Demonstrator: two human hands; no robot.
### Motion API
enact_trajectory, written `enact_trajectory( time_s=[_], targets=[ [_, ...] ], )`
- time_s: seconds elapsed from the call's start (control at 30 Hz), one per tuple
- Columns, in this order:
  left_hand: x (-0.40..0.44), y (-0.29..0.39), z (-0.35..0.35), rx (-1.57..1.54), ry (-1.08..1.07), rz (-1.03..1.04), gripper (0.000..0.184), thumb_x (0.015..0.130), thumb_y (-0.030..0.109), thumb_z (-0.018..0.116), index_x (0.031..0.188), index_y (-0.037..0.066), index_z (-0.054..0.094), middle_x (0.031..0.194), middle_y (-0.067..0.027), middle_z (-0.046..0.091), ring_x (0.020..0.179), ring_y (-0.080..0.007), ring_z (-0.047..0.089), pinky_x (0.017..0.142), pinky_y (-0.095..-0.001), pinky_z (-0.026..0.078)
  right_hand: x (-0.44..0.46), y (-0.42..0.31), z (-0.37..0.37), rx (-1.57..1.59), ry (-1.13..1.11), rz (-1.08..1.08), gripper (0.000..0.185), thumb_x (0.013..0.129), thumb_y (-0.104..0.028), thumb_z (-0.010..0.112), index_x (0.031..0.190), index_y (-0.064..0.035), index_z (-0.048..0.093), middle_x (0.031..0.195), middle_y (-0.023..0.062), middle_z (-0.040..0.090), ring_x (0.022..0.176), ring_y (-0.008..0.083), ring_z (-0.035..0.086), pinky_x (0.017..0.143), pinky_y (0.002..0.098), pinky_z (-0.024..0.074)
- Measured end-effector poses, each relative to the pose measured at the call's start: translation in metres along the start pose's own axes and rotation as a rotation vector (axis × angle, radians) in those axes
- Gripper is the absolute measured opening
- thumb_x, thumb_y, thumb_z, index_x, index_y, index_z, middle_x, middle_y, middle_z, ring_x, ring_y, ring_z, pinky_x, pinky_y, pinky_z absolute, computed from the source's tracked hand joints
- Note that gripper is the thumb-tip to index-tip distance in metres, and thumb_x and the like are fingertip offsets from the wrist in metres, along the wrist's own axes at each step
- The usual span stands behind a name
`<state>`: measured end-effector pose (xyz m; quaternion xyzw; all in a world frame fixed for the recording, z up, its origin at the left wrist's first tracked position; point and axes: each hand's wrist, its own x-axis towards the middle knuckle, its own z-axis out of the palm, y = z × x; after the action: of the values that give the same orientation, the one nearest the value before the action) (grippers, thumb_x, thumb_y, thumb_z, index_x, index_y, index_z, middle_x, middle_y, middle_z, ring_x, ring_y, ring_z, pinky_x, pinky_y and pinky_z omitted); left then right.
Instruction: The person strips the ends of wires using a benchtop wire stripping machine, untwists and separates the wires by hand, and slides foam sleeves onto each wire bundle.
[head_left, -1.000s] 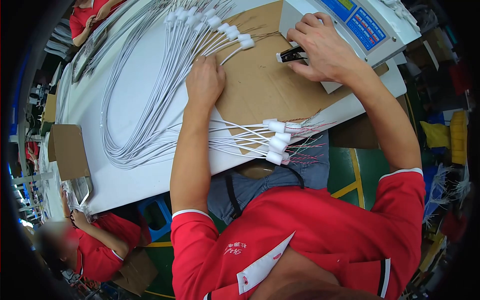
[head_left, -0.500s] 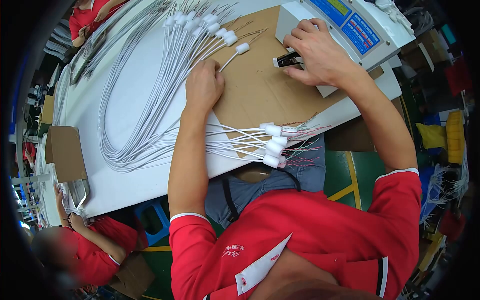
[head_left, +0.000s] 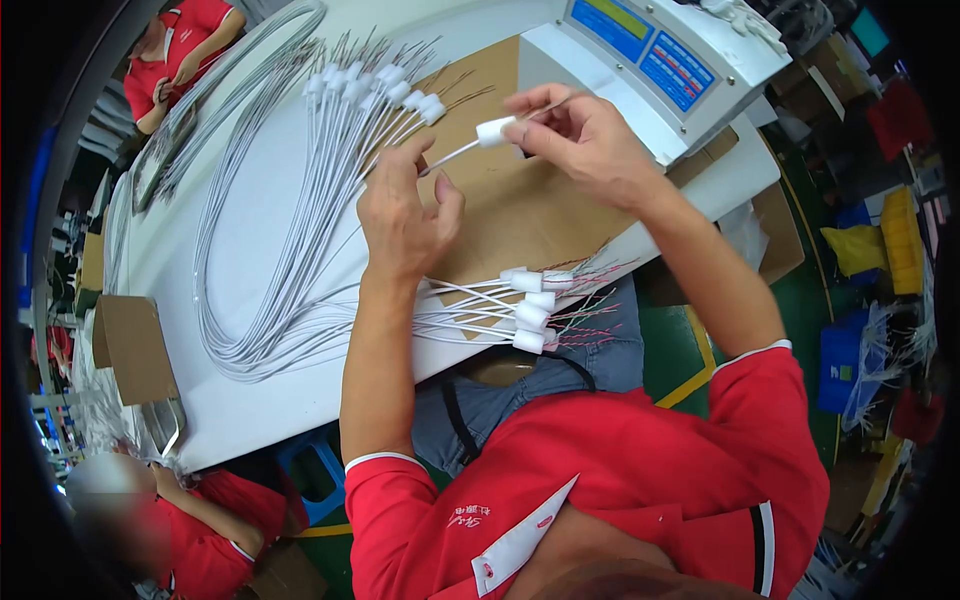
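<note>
A white cable (head_left: 459, 152) with a white cylindrical sleeve (head_left: 493, 132) near its end is raised over the cardboard. My right hand (head_left: 592, 142) pinches it at the sleeve's far end, where thin bare wires stick out past the fingers. Along the same cable, my left hand (head_left: 408, 215) has thumb and forefinger spread, with the cable passing between them. Left of that hand lies a looped bundle of white cables (head_left: 300, 230), their sleeved ends fanned out at the top. More sleeved ends (head_left: 530, 315) with twisted coloured wires rest by the table's near edge.
A white machine (head_left: 665, 75) with a blue keypad stands at the back right. Brown cardboard (head_left: 500, 225) covers part of the white table (head_left: 240, 420). A cardboard box (head_left: 140, 350) sits at the left edge. Two people in red shirts are at the left.
My right hand has left the machine's front and the dark tool there, moving left to the cable's sleeved end. My left hand's fingers have spread, and the cable end is raised.
</note>
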<state>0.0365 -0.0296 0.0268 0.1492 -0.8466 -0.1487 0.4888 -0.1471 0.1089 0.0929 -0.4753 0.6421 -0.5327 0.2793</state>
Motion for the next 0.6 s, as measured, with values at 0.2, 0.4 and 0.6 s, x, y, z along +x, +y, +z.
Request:
enact_trajectory(
  time_s=[0.2, 0.4, 0.6],
  targets=[
    [-0.008, 0.021, 0.014, -0.096, -0.07, 0.147, 0.065, 0.075, 0.007, 0.084, 0.135, 0.005, 0.06, 0.1, -0.0127, 0.065, 0.074, -0.0243, 0.063, 0.062, -0.0353, 0.053, -0.02, 0.025, 0.022, 0.235, -0.126, -0.028, 0.015, 0.1, -0.015, 0.07, 0.106, -0.0021, 0.07, 0.095, 0.0008, 0.071, 0.085, 0.0051, 0.062, 0.077, 0.0229, 0.0501],
    [-0.014, 0.03, 0.022, -0.055, -0.165, 0.168, 0.062, 0.082, 0.008, 0.083, 0.139, 0.005, 0.06, 0.096, -0.0127, 0.067, 0.076, -0.0263, 0.068, 0.063, -0.0382, 0.054, -0.032, 0.03, 0.016, 0.371, 0.01, 0.008, 0.018, 0.093, -0.011, 0.076, 0.105, -0.0004, 0.071, 0.09, 0.0039, 0.072, 0.083, 0.0101, 0.067, 0.08, 0.0248, 0.0541],
    [-0.013, 0.031, 0.022, -0.033, -0.156, 0.149, 0.058, 0.084, 0.014, 0.084, 0.138, 0.006, 0.063, 0.086, -0.009, 0.064, 0.071, -0.0222, 0.067, 0.061, -0.036, 0.053, -0.037, 0.025, -0.001, 0.382, 0.105, -0.051, 0.032, 0.093, -0.001, 0.07, 0.124, 0.0021, 0.062, 0.109, 0.0086, 0.071, 0.1, 0.0129, 0.067, 0.093, 0.027, 0.0542]
  ],
)
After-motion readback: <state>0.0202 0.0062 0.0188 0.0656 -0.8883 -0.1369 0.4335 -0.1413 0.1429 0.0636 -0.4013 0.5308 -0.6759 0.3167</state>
